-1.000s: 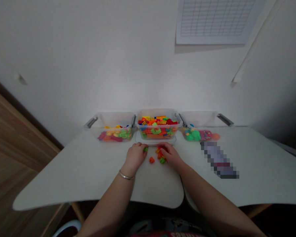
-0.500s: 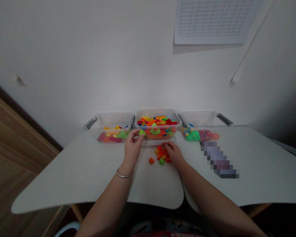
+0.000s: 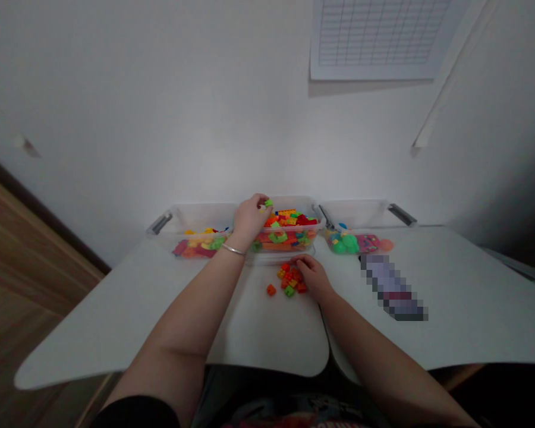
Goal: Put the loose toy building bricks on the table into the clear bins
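Note:
My left hand [image 3: 250,219] is raised at the left side of the middle clear bin [image 3: 294,245], pinching a small light-green building block [image 3: 268,203] above the bin's rim. Red, orange, yellow and green blocks fill that bin. On the table, my right hand [image 3: 314,277] rests at the right edge of a small pile of mostly red and orange blocks [image 3: 290,276]. Its fingers are drawn together; whether something is between them is hidden. A green block [image 3: 289,290] lies at the front of the pile, and one orange block [image 3: 271,290] sits apart to the left.
A left clear bin [image 3: 196,245] holds colourful pieces; a right clear bin [image 3: 359,208] holds green, pink and orange toys. A pixelated flat object [image 3: 392,288] lies right of my right arm on the white table [image 3: 267,339]. A gridded paper [image 3: 378,35] hangs on the wall.
My left hand has moved up and to the right with the green block, from in front of the middle bin to above its rim. My right hand stays by the pile.

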`<state>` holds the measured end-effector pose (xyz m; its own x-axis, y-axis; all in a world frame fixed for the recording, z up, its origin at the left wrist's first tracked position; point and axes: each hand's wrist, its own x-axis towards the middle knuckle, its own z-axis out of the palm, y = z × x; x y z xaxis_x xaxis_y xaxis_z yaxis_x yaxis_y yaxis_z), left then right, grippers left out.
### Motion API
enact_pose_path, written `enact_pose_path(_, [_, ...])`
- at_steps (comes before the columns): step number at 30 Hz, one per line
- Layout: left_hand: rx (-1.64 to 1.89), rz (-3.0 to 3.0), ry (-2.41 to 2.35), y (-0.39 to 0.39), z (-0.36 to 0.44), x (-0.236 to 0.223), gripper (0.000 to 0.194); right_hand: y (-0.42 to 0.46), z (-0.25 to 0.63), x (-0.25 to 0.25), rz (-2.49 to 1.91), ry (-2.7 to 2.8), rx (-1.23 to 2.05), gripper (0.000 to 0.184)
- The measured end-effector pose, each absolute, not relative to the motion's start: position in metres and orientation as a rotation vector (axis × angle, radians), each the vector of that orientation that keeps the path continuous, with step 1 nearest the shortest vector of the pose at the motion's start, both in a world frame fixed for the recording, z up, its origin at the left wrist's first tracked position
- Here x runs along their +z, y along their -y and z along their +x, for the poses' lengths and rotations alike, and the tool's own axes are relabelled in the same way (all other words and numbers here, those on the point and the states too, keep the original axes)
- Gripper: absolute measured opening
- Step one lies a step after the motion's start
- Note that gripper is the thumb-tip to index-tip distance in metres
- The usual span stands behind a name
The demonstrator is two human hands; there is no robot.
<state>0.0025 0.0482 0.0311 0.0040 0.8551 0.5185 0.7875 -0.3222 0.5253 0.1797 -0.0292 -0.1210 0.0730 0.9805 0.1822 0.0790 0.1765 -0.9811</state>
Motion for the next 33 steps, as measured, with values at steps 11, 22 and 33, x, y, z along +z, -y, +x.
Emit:
enact_pose_path(11, [0.692, 2.303, -2.052, -0.053, 0.013, 0.033, 0.035, 0.028, 0.179, -0.121, -1.169, 1.273, 1.005, 0.023])
enact_pose_path(22, [1.451, 2.356, -1.721, -0.032, -0.004, 0.022, 0.029, 0.024, 0.181, -0.123, -1.143, 1.231, 1.026, 0.025])
enact_pose_path(33, [0.568, 2.427, -1.493, 0.058, -0.009, -0.005, 0.016, 0.022, 0.184, -0.120, -1.094, 1.012, 0.883, 0.026])
